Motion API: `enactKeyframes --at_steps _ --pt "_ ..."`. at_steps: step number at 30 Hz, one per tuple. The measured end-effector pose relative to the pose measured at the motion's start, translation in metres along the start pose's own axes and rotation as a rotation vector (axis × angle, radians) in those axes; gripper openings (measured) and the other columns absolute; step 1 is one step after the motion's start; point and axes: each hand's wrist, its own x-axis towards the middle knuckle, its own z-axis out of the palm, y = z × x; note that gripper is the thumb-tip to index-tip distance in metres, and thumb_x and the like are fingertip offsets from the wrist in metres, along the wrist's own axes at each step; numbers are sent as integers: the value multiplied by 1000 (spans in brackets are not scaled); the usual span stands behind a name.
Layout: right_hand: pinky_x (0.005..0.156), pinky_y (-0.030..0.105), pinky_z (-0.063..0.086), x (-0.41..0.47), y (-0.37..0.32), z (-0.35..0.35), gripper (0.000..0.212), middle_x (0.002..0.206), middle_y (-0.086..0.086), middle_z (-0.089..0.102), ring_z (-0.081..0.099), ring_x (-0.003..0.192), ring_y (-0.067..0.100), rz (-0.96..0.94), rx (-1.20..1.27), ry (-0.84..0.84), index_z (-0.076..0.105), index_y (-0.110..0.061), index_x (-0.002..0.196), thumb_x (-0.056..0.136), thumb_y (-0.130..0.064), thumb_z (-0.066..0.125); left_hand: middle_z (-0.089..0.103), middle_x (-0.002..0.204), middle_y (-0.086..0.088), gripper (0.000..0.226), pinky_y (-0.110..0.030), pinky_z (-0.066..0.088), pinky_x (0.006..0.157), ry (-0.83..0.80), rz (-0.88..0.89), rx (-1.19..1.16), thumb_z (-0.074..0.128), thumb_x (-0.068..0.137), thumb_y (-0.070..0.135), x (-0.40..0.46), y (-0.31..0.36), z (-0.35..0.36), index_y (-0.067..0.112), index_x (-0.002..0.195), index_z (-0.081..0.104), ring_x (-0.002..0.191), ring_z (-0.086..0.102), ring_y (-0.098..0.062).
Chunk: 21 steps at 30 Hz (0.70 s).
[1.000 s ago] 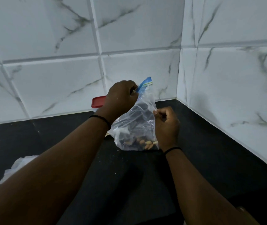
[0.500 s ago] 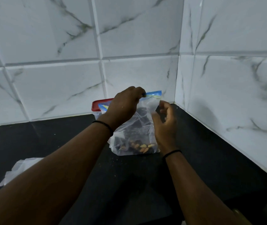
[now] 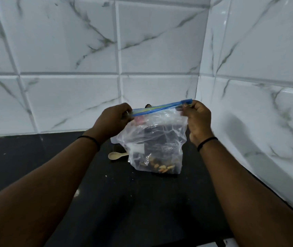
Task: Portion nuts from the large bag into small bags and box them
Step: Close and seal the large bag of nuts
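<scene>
A clear small zip bag (image 3: 160,132) with a blue seal strip (image 3: 161,107) hangs upright over the black counter (image 3: 142,202). Nuts (image 3: 161,167) lie in its bottom. My left hand (image 3: 112,120) pinches the left end of the strip. At the strip's right end my right hand (image 3: 198,118) pinches it too, so the strip is stretched straight between both hands. A dark packet shows through the plastic behind the bag, its shape unclear. The red-lidded box seen earlier is mostly hidden behind the bag and my left hand.
A small pale wooden spoon (image 3: 116,155) lies on the counter just left of the bag's base. White marble-pattern tiled walls (image 3: 160,50) meet in a corner right behind the bag. A few crumbs dot the counter.
The camera view has shifted downward. My right hand rose from the bag's side to the right end of the seal, and the strip went from bunched to stretched flat between both hands.
</scene>
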Motion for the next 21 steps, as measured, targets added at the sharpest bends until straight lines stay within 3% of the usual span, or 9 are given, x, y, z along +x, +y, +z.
enactKeyframes --at_steps 4,7,10,14,17,21 --pt "58 16 48 7 -7 -8 6 76 6 70 66 61 3 28 -65 51 62 -5 103 97 -6 59 54 97 2 33 -37 39 80 71 161 88 74 86 24 4 6 -20 16 111 55 76 54 -20" --pt "61 19 45 12 -11 -15 5 71 2 70 55 54 1 43 -133 89 64 -12 92 96 -12 62 55 94 -2 21 -40 45 72 98 220 86 73 86 16 7 11 -28 13 99 57 75 55 -27" --pt "65 19 43 13 -17 -20 14 71 3 67 49 47 -5 38 -163 89 64 -14 82 95 -11 61 59 89 -1 3 -41 49 74 104 219 28 67 91 13 12 16 -30 12 92 65 80 58 -26" --pt "60 15 41 16 -25 -25 19 70 0 63 49 56 3 46 -170 81 63 -16 86 101 -13 53 61 88 1 13 -47 49 76 180 268 18 62 91 17 19 21 -37 15 82 71 80 61 -24" --pt "53 10 40 18 -33 -30 24 72 -1 60 47 61 8 64 -154 63 62 -18 82 102 -14 50 62 88 3 17 -41 40 84 163 248 2 57 90 30 25 30 -48 23 79 68 88 56 -22" --pt "44 6 39 17 -45 -33 19 82 2 65 57 68 8 96 -133 16 61 -19 86 102 -14 53 54 102 -5 6 -33 33 84 159 107 -43 68 91 28 30 38 -59 25 87 65 99 45 -21"
